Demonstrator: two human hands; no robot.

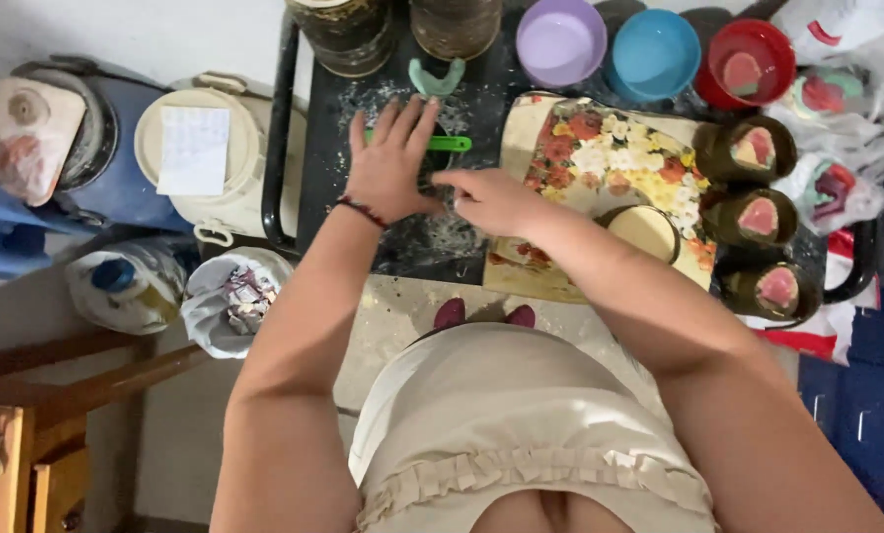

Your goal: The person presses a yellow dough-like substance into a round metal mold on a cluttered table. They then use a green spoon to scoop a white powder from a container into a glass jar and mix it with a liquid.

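— What are the hands doing over there?

— The left hand [390,163] lies flat with its fingers spread, pressing down on a green tool [440,144] with a flat handle that sticks out to the right from under the palm. The tool sits on a dark tray [313,188] dusted with pale crumbs and powder.

— And the other one?

— The right hand [493,200] is right beside the left, fingers curled inward and pinched near the tool's round part. Whether it actually grips anything, I cannot tell; the left hand covers most of it.

— What's next to them?

— Just right of the hands is a flowered board [600,148], cream with red and yellow blooms, and a round cream-coloured disc [645,230] rests on it, partly behind the right forearm. Along the board's right edge stand three dark cups [758,217] in a column, each showing a pink filling.

— Anything further back?

— At the far edge of the tray, a lilac bowl [560,41], a blue bowl [656,52] and a red bowl [751,61] sit in a row, the red one with something pink inside. A pale green scraper-like piece [436,77] lies just beyond the left fingertips, and two dark jars [402,30] stand behind it.

— And to the left of the tray?

— A cream bucket [200,158] with a paper slip on its lid, and below it a bag [230,301] holding crumpled wrappers
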